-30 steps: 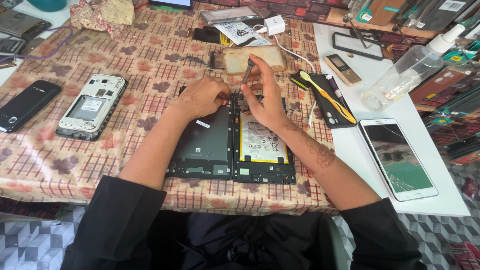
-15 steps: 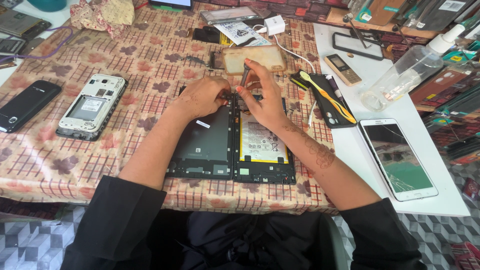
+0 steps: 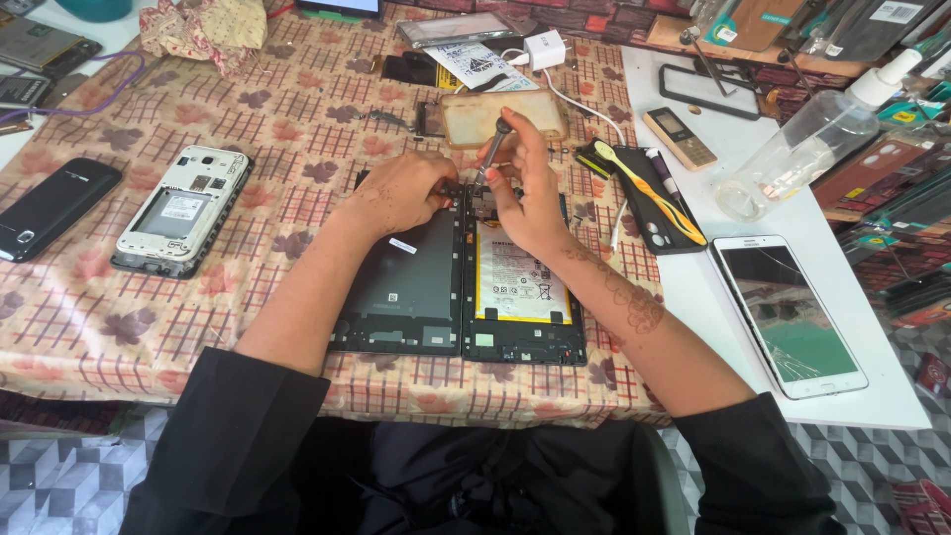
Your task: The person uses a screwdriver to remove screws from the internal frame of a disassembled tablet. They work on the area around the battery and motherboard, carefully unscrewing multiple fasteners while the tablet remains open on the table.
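Checked cloth, tan with red grid and brown leaf prints, covers the desk on the left and centre; a bare white top carries the things on the right. Floor below shows grey cube-pattern tiles.

Tablet lies opened flat at centre of the cloth, just in front of the person. Its dark back cover forms the left half; the right half shows a white battery.

Left hand rests on the tablet's upper edge, fingers curled and pressed down at the seam; whether the grip holds any small part cannot be told.

Right hand has its grip closed on a screwdriver, held near upright and slightly tilted, tip down at the tablet's top edge between the two hands.

Both arms wear black sleeves pushed up past the elbow.

Surroundings:
- White phone without its back, left of the tablet, well apart.
- Black phone further left, near the desk edge.
- Clear yellowed case just beyond the hands.
- White charger with cable, far side of cloth.
- Black tool pouch with a yellow pry tool, just right of the right hand.
- Small gold keypad phone on the white top.
- Clear spray bottle lying tilted, right.
- White tablet with cracked screen, near right edge.
- Patterned fabric bundle, far left corner.
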